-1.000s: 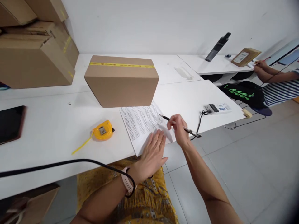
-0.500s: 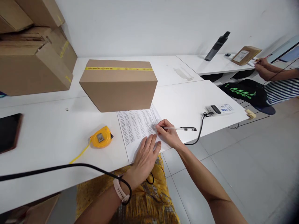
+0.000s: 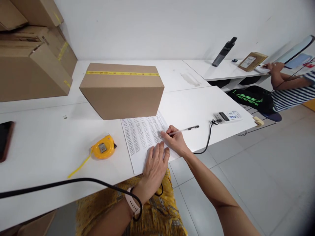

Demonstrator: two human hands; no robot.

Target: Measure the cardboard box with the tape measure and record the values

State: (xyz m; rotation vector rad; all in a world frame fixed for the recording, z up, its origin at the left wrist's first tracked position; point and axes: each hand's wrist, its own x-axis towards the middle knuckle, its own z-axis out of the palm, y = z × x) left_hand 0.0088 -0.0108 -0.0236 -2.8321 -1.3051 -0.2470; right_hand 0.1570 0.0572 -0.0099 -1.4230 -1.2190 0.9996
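Note:
My right hand (image 3: 175, 141) pinches a pen (image 3: 184, 129) with a clear barrel and dark end, its tip at the sheet of paper (image 3: 140, 164). Columns of small handwriting cover much of that sheet. Flat on the paper's lower part lies my left hand (image 3: 156, 162), fingers stretched out and holding nothing. A closed cardboard box (image 3: 123, 101) with yellow printed tape stands just behind the sheet, over its top edge. To the left of the paper rests a yellow tape measure (image 3: 103, 147) with a short length of its tape pulled out.
Cartons (image 3: 19, 72) are stacked at the far left beside a dark phone (image 3: 5, 139). A black cable (image 3: 73, 180) crosses the near edge. Rightward are a small corded device (image 3: 221, 116), a bottle (image 3: 224, 52), a small parcel (image 3: 252, 61) and a person in a striped shirt (image 3: 292, 95).
The pen has tilted and its tip has shifted slightly down and left on the paper. My left hand stays flat. The whole view has shifted a little.

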